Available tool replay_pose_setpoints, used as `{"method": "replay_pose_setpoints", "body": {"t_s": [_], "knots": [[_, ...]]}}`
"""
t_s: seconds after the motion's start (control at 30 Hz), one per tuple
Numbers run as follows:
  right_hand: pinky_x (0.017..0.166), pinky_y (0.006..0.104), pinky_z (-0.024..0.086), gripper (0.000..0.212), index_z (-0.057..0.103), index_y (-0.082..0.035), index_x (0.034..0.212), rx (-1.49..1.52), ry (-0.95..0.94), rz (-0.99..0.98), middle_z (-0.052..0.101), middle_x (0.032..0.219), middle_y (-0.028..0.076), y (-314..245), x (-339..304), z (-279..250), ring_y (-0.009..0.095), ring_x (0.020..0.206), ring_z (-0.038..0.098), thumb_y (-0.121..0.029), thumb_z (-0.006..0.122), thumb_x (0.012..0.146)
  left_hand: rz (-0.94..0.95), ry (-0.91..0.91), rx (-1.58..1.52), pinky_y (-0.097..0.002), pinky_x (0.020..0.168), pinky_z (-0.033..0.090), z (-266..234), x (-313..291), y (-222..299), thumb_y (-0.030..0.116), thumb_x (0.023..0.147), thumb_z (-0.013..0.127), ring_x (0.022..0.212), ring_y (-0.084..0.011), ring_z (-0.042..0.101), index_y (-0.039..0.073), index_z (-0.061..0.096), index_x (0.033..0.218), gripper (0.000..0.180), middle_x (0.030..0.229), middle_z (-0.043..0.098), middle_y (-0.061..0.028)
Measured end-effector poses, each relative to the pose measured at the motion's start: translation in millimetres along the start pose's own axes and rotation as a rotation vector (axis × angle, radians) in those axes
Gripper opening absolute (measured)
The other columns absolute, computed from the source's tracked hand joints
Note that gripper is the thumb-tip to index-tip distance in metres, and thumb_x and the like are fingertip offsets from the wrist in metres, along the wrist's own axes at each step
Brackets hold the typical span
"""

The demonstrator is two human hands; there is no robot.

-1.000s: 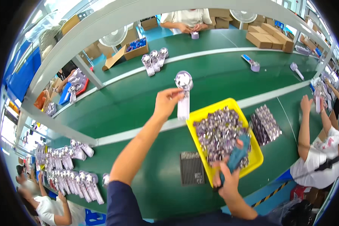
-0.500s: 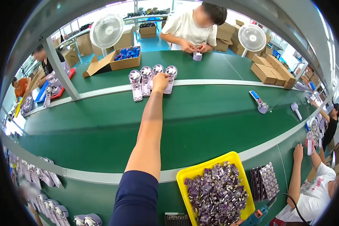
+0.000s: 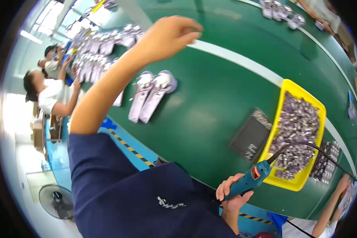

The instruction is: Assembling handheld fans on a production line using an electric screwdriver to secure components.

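My left hand [image 3: 171,38] hangs in the air over the bench, thumb and fingers apart, with nothing seen between them. Below it on the green bench lie two lilac handheld-fan housings [image 3: 156,89] side by side, thin wires showing. My right hand [image 3: 235,194], close to my body, is wrapped round a teal electric screwdriver [image 3: 250,177] with a black cord. The screwdriver's cord end lies over the edge of a yellow tray [image 3: 282,183] heaped with small purple-and-silver parts [image 3: 297,127].
A black perforated tray [image 3: 248,137] sits left of the yellow one, and a rack of small parts [image 3: 325,162] to its right. Rows of lilac housings [image 3: 93,63] fill the far left. Co-workers are at left, upper right and lower right. A white rail [image 3: 238,59] borders the belt.
The view has swung left and down. My left hand has come back from the row of fan housings across the belt, leaving them there. The screwdriver is now fully in sight.
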State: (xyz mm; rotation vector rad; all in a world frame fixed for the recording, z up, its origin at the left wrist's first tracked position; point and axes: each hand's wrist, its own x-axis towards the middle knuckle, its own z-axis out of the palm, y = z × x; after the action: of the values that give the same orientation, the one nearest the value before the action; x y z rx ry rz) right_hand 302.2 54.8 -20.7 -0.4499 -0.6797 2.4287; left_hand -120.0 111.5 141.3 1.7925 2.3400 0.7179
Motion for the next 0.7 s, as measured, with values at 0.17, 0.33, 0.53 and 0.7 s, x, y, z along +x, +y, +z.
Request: {"method": "replay_pose_setpoints", "body": {"t_s": [0.17,0.33,0.53,0.7], "knots": [[0.041,0.0307,0.045,0.076,0.045,-0.009,0.121,-0.152,0.015,0.121,0.049,0.07,0.005,32,1,2,0.018,0.047,0.052,-0.077,0.05,0.089,-0.406,-0.035,0.035,-0.0376,0.075,0.053,-16,-184,-27,0.026,0.085,0.076,0.08,-0.0232,0.064,0.005,0.067,0.121,0.043,0.093,0.067,-0.0118],[0.042,0.0293,0.044,0.073,0.046,-0.009,0.127,-0.323,0.102,-0.021,0.048,0.07,0.004,13,-7,-2,0.015,0.046,0.049,-0.073,0.049,0.092,-0.112,0.11,0.36,-0.0453,0.09,0.048,28,-205,-34,0.019,0.078,0.08,0.104,-0.0364,0.06,0.006,0.064,0.115,0.042,0.111,0.061,-0.0147],[0.044,0.0275,0.045,0.067,0.048,-0.002,0.124,-0.408,0.283,-0.154,0.056,0.076,0.006,-26,9,10,0.013,0.047,0.051,-0.061,0.054,0.095,-0.044,0.206,0.398,-0.045,0.082,0.047,43,-220,-78,0.012,0.082,0.074,0.094,-0.0366,0.059,0.003,0.065,0.096,0.019,0.096,0.06,-0.0155],[0.05,0.0217,0.045,0.038,0.058,-0.001,0.121,-1.288,0.585,-0.389,0.071,0.105,0.008,-128,27,15,0.006,0.06,0.058,-0.013,0.072,0.088,-0.042,0.088,0.374,-0.0442,0.082,0.045,53,-196,-55,0.003,0.089,0.062,0.093,-0.0361,0.056,0.0,0.058,0.09,0.005,0.097,0.056,-0.0151]]}}
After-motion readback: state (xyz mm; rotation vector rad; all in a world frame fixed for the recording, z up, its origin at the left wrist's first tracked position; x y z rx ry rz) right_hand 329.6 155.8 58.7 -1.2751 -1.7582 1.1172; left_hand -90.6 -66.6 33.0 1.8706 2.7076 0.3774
